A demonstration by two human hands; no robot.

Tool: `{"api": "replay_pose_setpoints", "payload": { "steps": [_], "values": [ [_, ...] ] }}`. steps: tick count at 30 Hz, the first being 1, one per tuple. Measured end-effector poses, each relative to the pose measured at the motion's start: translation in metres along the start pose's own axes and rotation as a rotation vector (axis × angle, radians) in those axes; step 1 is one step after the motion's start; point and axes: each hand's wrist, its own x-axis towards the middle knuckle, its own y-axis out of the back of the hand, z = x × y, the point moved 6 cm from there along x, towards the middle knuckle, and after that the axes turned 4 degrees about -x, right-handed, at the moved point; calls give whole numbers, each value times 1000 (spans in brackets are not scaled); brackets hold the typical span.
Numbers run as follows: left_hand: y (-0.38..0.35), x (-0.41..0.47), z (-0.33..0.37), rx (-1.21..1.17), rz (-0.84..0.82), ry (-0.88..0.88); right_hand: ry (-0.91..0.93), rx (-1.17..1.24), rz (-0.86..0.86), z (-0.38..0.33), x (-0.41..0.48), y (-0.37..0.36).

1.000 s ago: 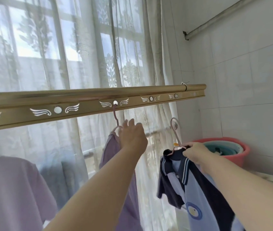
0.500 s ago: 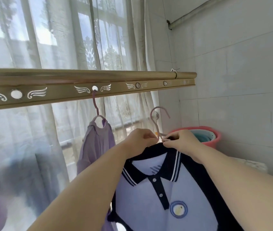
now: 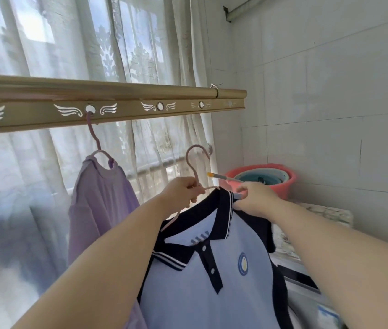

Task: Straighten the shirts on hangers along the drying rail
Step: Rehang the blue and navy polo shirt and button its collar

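Observation:
A gold drying rail point(image 3: 126, 115) with round holes and wing marks crosses the view. A lilac shirt point(image 3: 100, 200) hangs from one hole on a pink hanger point(image 3: 93, 138). Below the rail I hold a light-blue polo shirt point(image 3: 202, 288) with a navy collar on a second pink hanger point(image 3: 194, 160), whose hook is free of the rail. My left hand point(image 3: 183, 189) grips that hanger at its neck. My right hand point(image 3: 253, 198) pinches the shirt's collar and shoulder at the hanger's right arm.
Sheer white curtains point(image 3: 141, 51) hang behind the rail. A tiled wall point(image 3: 330, 103) closes the right side. A pink basin with a blue one inside point(image 3: 264, 179) sits in the corner on a counter point(image 3: 325, 214). A grey pipe point(image 3: 242, 8) runs high up.
My left hand left the lilac shirt's hanger and came over to the polo's hanger. The polo turned to face me and the collar got spread on its hanger. The view shifted right.

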Motion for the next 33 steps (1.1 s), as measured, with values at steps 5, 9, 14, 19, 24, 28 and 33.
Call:
{"api": "replay_pose_setpoints", "payload": {
  "steps": [5, 9, 14, 19, 24, 28, 33],
  "values": [
    [-8, -6, 18, -20, -21, -77, -2, -84, 116, -10, 5, -14],
    [-10, -9, 20, -27, -31, -81, -23, -109, 160, -12, 14, -21],
    [3, -10, 3, 106, -29, -42, -48, -42, 137, -4, 20, -28],
    [17, -6, -5, 130, 27, -3, 119, -129, 328, -23, 11, -19],
    [28, 0, -11, 66, 133, 61, 737, -452, 159, -79, -20, -53],
    [31, -1, -19, -1, 177, 111, 821, -781, -7, -81, -17, -94],
    [32, -8, -30, -24, 101, 222, 694, -514, -18, -86, -9, -86]
  ]
}}
